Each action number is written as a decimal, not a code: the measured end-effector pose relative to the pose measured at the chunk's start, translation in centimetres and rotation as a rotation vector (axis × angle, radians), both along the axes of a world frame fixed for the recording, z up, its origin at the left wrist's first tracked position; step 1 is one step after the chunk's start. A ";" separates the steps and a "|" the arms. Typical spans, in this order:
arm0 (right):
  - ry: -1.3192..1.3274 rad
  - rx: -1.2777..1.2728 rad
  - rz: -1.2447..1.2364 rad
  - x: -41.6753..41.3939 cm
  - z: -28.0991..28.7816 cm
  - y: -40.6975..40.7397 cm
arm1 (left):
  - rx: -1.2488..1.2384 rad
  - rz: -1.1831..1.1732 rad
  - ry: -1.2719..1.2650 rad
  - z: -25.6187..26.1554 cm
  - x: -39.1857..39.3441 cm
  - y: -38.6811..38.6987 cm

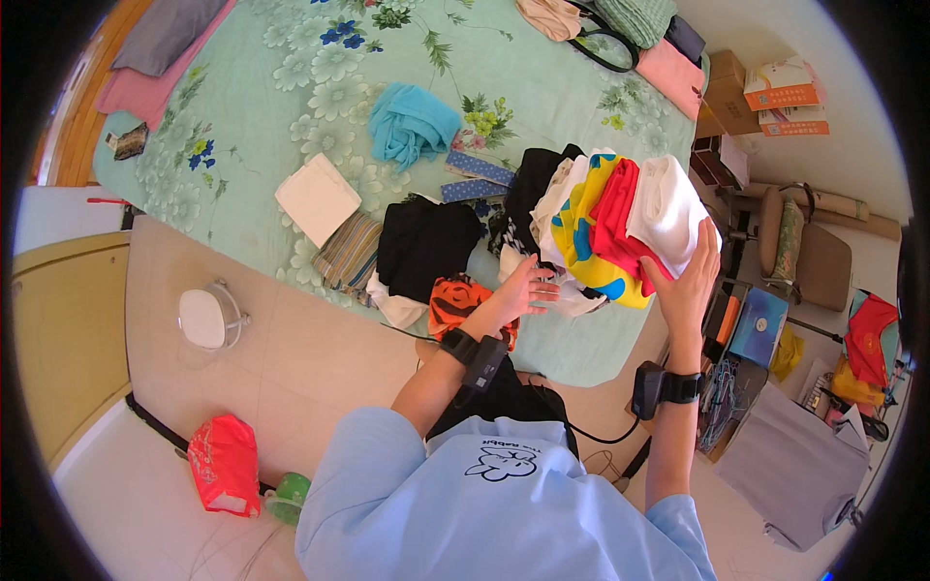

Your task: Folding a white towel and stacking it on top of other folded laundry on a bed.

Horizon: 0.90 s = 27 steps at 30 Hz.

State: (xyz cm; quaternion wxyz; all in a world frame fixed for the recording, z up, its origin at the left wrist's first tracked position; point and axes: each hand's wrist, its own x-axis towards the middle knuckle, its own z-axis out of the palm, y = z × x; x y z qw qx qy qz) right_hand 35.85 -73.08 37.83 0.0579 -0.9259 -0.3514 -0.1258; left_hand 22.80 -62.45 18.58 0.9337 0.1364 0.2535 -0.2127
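Observation:
My right hand (686, 272) rests against the near right side of a folded white cloth (662, 207), thumb on its lower edge; whether it grips is unclear. That cloth leans at the right end of a row of folded clothes: red (616, 210), yellow with blue patches (585, 218), white, and black (534, 181). My left hand (527, 290) has its fingers apart near the row's lower left, beside a crumpled white garment (577, 299). Left of it lie an orange and black patterned cloth (454, 301), a black folded garment (425, 243) and a striped cloth (352, 250).
The clothes are on a bed with a green floral sheet (240, 145). A turquoise cloth (410, 123), blue patterned strips (476, 190) and a cream folded cloth (318, 197) lie farther in. A white stool (203, 318) stands left; a brown chair (821, 254) and boxes (726, 102) are right.

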 end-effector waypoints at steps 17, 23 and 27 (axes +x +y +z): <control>0.030 -0.035 -0.168 -6.6 2.4 -11.6 | 0.682 -0.122 0.294 -8.3 -7.5 3.1; 0.200 -0.078 -0.477 -13.1 0.0 -20.1 | 1.756 -0.297 0.614 -8.3 -9.9 1.5; 0.332 -0.066 -0.627 -16.7 -1.2 -22.8 | 1.643 -0.269 0.661 -8.3 -10.3 0.8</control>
